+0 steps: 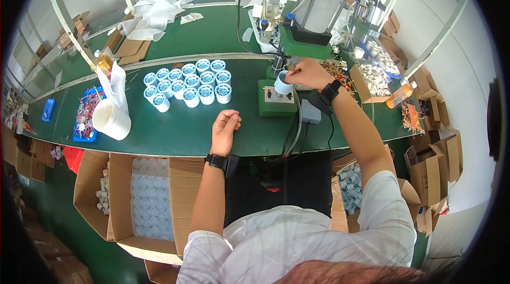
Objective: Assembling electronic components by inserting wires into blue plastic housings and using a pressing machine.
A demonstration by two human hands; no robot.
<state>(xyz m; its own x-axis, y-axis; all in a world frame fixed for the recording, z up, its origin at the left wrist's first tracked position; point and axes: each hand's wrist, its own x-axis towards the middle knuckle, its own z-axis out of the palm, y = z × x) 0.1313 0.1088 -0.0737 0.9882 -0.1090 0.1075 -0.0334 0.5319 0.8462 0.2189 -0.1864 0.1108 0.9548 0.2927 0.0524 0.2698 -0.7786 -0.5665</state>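
A pale blue-white plastic cup (pixel 283 83) sits upright on the metal plate of a green press base (pixel 277 104), below the press head. My right hand (pixel 309 75) reaches to it from the right, fingers pinched together at its rim and mouth; whether they grip the rim or a small part inside is hidden. My left hand (pixel 227 125) rests near the table's front edge with curled fingers, and nothing shows in it. Left of the press, several similar cups (pixel 191 81) with blue ribbed inserts stand in rows.
A pneumatic press (pixel 313 13) towers behind the fixture. Hoses and cables (pixel 303 130) hang by its base. At left stand a white tub (pixel 112 119) and a blue tray (pixel 87 114) of wired parts. Boxes of white parts (pixel 376 80) and an orange bottle (pixel 401 95) are right. An open carton (pixel 178 188) sits below.
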